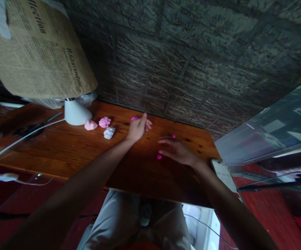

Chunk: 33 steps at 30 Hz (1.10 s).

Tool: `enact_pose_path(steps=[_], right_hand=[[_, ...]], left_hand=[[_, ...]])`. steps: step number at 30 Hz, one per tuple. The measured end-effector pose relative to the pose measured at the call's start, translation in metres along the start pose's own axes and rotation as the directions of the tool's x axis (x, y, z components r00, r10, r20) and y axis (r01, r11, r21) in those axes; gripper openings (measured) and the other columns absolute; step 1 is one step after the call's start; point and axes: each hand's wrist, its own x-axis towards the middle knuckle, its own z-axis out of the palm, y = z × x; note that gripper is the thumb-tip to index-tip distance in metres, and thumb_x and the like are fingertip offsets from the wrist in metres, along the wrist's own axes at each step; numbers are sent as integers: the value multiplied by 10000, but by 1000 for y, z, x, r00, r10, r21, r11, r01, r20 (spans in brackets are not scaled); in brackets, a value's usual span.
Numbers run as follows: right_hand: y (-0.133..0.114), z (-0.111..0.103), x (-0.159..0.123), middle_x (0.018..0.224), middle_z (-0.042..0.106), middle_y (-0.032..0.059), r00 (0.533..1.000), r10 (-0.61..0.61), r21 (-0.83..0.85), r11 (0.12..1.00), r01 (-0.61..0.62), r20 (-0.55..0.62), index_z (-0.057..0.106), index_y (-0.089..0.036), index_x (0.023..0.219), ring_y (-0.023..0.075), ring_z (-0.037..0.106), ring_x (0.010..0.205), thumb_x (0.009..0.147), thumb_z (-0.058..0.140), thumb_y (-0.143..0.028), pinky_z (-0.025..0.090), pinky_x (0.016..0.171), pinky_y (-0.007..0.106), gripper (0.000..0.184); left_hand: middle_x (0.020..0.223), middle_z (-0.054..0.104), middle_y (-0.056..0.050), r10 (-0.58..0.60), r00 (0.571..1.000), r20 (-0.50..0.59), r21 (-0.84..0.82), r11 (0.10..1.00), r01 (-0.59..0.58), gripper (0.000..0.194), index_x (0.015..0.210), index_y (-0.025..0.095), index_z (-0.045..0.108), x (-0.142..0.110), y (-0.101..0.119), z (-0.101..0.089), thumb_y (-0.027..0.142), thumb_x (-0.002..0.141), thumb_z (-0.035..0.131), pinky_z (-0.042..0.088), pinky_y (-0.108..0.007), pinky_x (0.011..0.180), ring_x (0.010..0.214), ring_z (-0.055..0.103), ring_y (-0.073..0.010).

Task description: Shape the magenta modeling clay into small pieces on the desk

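Note:
My left hand hovers over or rests on the wooden table, thumb up and fingers loosely stretched, with nothing visible in it. Partly hidden behind it is a bright magenta lump; whether they touch I cannot tell. To the right, my right hand is slightly blurred, its thumb and fingers apart and pointing left. One small magenta piece lies just below its thumb tip, and another magenta piece sits beyond its knuckles. Left of my hands are a pale pink lump, a pink lump and a whitish lump, like soft clay.
A lamp with a newsprint shade and white base stands at the left. Its white cord crosses dark scissors. Behind the table rises a brick-patterned wall. A phone lies at the right edge.

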Motion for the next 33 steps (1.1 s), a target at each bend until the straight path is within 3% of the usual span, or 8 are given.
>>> enact_pose_path(steps=[4, 7, 12, 15, 18, 22, 25, 33], right_hand=[[-20, -2, -2, 1346, 714, 106, 944, -86, -5, 996, 93, 318, 747, -219, 1228, 255, 704, 1198, 907, 747, -339, 600, 940, 352, 343], [-26, 8, -5, 1094, 787, 91, 912, -144, 22, 989, 147, 384, 793, -185, 1079, 204, 753, 970, 944, 676, -173, 599, 863, 322, 179], [-15, 14, 0, 1083, 808, 51, 995, -40, 476, 879, -6, 86, 760, -235, 1179, 176, 769, 920, 840, 823, -297, 625, 851, 323, 351], [-8, 9, 3, 1188, 795, 36, 992, 30, 617, 785, 53, -124, 781, -271, 1099, 197, 760, 1066, 774, 879, -297, 598, 1002, 383, 340], [-4, 4, 2, 1141, 811, 28, 976, 72, 643, 762, 80, -207, 769, -278, 1097, 210, 770, 1050, 755, 898, -313, 598, 1015, 414, 367], [0, -1, -2, 1079, 825, 32, 938, 66, 536, 833, 136, -340, 721, -269, 1179, 230, 767, 1052, 799, 870, -364, 565, 1055, 455, 419], [4, -4, -4, 1115, 821, 43, 896, -5, 322, 932, 166, -445, 695, -273, 1244, 245, 742, 1117, 840, 834, -321, 530, 1087, 467, 429], [9, -6, -8, 1254, 778, 40, 848, -149, 53, 978, 204, -509, 615, -325, 1392, 265, 671, 1260, 875, 806, -268, 475, 1139, 509, 554]], left_hand=[[613, 711, -96, -11, 1000, 23, -6, 1000, 11, 763, 675, 167, 719, 1, -2, 3, 802, 932, 383, 480, -286, 509, 501, 606, -149], [597, 698, -85, -39, 998, 39, -7, 999, 40, 760, 664, 162, 708, 2, -2, 8, 803, 927, 395, 463, -267, 505, 489, 585, -133], [577, 672, -61, -73, 995, 72, -36, 996, 76, 710, 663, 148, 700, 0, 5, 11, 730, 966, 428, 446, -237, 509, 480, 566, -107], [601, 689, -60, -134, 985, 109, -84, 986, 143, 663, 690, 139, 713, -3, 11, 12, 665, 995, 450, 446, -223, 514, 489, 570, -98], [656, 729, -66, -223, 939, 262, -164, 948, 271, 571, 749, 129, 735, -8, 16, 16, 620, 975, 547, 456, -218, 526, 520, 609, -103], [706, 757, -73, -287, 799, 529, -222, 862, 456, 460, 792, 123, 755, -20, 21, 22, 575, 869, 727, 475, -226, 564, 578, 646, -116], [712, 751, -69, -298, 729, 617, -238, 812, 533, 466, 820, 124, 771, -27, 25, 25, 590, 804, 788, 462, -222, 566, 613, 656, -120], [800, 740, -18, -212, 736, 642, -311, 806, 503, 357, 974, 187, 811, -33, 27, 29, 412, 716, 913, 436, -202, 606, 659, 606, -80]])
